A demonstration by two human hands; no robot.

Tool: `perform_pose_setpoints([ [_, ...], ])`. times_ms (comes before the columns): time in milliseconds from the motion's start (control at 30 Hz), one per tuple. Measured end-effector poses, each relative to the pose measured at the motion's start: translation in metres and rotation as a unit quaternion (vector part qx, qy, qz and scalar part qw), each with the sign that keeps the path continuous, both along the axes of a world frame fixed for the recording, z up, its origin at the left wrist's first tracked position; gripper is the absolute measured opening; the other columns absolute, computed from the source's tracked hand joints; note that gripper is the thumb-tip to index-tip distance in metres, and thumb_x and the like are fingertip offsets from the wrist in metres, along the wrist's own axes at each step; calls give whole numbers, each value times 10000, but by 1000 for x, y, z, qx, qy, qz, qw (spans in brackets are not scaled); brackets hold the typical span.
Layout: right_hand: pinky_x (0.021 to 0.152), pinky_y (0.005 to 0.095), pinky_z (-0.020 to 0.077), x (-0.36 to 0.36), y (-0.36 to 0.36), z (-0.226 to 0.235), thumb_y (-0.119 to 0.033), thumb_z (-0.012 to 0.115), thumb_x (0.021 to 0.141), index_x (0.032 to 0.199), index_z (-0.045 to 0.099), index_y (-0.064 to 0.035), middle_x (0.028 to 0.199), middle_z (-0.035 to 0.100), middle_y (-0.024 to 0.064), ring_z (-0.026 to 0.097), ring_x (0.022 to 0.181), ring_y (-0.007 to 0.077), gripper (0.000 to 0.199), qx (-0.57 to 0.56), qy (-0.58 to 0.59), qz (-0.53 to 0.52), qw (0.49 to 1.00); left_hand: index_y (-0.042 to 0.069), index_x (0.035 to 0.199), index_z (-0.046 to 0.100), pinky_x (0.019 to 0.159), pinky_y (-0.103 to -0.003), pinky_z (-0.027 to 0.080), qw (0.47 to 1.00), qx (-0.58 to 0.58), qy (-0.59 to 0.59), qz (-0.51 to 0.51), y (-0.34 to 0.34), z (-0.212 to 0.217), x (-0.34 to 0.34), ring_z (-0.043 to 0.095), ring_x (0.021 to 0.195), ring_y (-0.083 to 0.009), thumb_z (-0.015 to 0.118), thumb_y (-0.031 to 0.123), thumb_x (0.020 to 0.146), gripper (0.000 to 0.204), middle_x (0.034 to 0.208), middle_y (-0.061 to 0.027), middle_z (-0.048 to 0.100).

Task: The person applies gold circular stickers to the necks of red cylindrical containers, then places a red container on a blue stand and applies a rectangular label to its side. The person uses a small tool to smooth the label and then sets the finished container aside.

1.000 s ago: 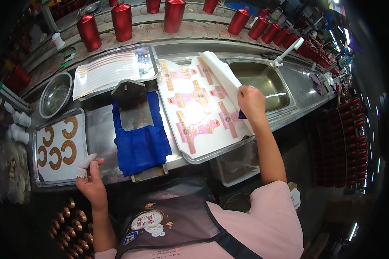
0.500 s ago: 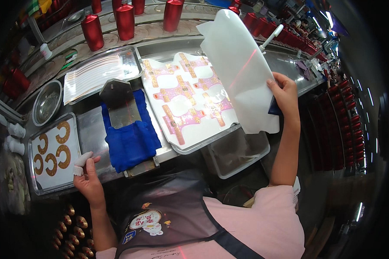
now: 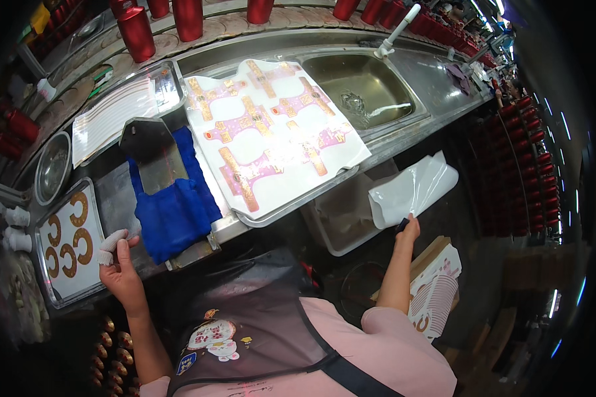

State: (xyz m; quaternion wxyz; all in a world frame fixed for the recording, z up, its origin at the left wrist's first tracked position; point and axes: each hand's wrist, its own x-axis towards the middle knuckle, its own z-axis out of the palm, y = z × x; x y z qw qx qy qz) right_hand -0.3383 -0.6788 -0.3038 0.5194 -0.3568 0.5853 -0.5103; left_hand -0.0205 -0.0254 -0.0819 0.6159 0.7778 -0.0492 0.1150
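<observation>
Head view: white sheet held in the right hand, in front of the counter

At the left, a metal tray (image 3: 97, 218) bears brown-gold C-shaped pieces (image 3: 85, 208). The left hand (image 3: 121, 268) is raised near the tray's lower right corner, with fingers curled; one finger wears a white wrap (image 3: 114, 242). Its grip is narrow, but I cannot tell if it holds something. Next lies a blue cloth (image 3: 175, 221), and then a printed sheet (image 3: 256, 126), flat, with pink and gold patterns and a strong glare.

Further right and lower, beside a plastic bin (image 3: 338, 253), the white sheet (image 3: 414, 188) is in the air. It is blank, glossy and bent over, with creases gathering toward the right hand (image 3: 409, 228). This hand pinches its lower edge (something dark blue shows at the fingers), the arm reaching out forward.
</observation>
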Motion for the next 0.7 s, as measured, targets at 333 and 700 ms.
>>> perform_pose_setpoints([
  [333,833,343,565,70,-16,-4,-92,697,918,1074,738,41,988,754,144,710,910,232,209,-117,309,110,938,-28,1107,689,827,-267,541,999,12,13,34,0,17,-3,712,901,-136,595,-3,1001,144,1005,-63,712],
  [700,1016,354,474,298,24,160,-86,662,957,1198,698,34,1193,706,133,638,1123,229,272,-380,111,241,886,-47,1095,667,825,-288,538,998,39,-34,33,33,34,40,709,881,-156,577,7,1014,132,979,-71,687],
])
